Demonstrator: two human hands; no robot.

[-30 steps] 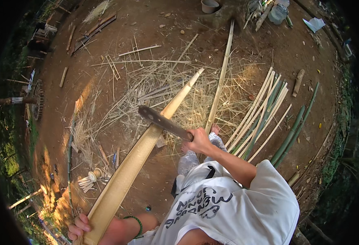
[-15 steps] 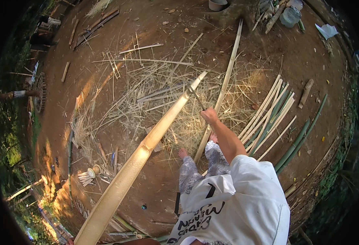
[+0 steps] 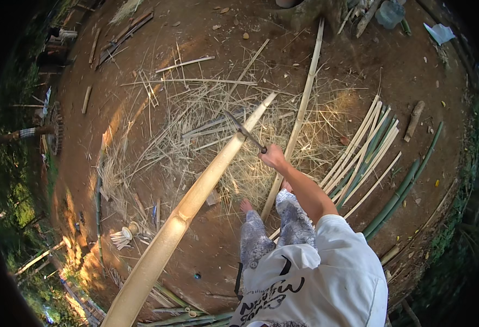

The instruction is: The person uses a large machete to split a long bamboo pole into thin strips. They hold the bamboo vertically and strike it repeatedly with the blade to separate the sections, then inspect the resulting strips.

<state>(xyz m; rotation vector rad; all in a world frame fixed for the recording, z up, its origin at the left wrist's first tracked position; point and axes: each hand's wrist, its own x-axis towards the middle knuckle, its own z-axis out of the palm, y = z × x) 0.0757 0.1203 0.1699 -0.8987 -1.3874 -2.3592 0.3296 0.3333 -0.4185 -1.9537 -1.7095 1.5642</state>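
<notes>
The blade (image 3: 242, 129) has been sliding a little way down the bamboo strip (image 3: 156, 248), back from its tip, and the right hand (image 3: 272, 157) has been coming with it; the left hand, seen a second ago wrapping the strip's near end, is now lying out of view. From where I'm standing, the right hand is clamping on the blade's handle, staying just to the right of the strip, with the steel crossing the strip's upper part. I cannot tell what the left hand is doing, so the two hands' spacing is staying unknown to me.

The strip is running slantwise, its broad end leaving by the lower edge, its narrow tip pointing out over the straw-like shavings (image 3: 168, 125); whether the tip is touching them I cannot tell. Brown earth (image 3: 217, 237) is showing between the strip and the patterned trousers (image 3: 294, 218). To the right of the fist, a long split pole (image 3: 307, 92) is edging the working space, passing near the forearm, and beyond it pale slats (image 3: 354, 150) are fanning out. Green poles (image 3: 397, 201) are lying farther right, well apart from the blade.
</notes>
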